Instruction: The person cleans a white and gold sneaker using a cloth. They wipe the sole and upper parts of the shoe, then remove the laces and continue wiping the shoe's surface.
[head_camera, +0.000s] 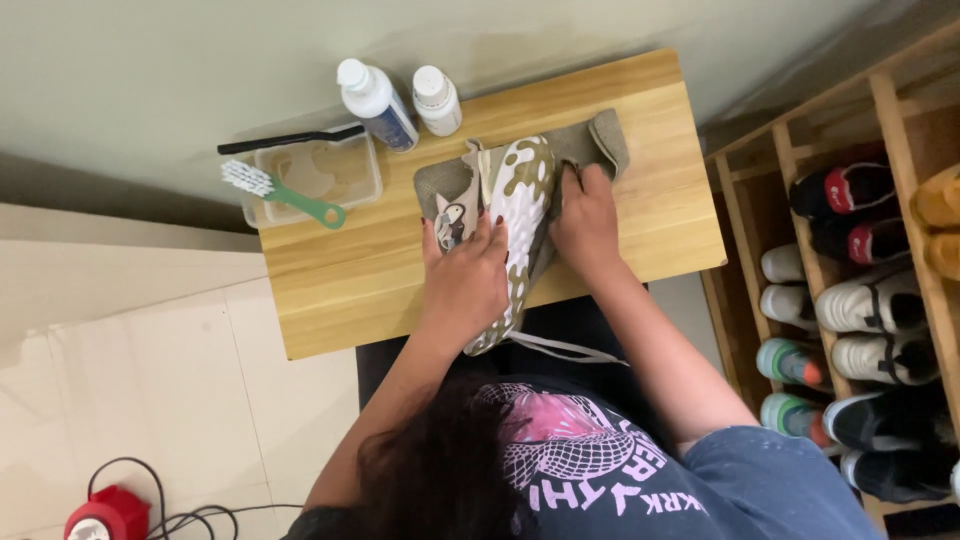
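Nearest the camera were dark hair and a blue printed shirt (640, 470), with both forearms reaching forward over the wooden worktop (340, 290). Far left on the floor sat a red device (105, 512) with a dark cable. On the worktop stood a clear tub (365, 175) with a green-handled brush (285, 195) and a black brush (290, 139) across it, then two white bottles (378, 105). The left hand (465, 280) lay flat, fingers spread, pressing a shoe (520, 190) lying sole-up, its sole white with olive blotches and laces trailing off the near edge. The right hand (587, 225) curled around the shoe's side, gripping it over a grey-brown cloth (600, 140). Right stood a wooden shoe rack (790, 160).
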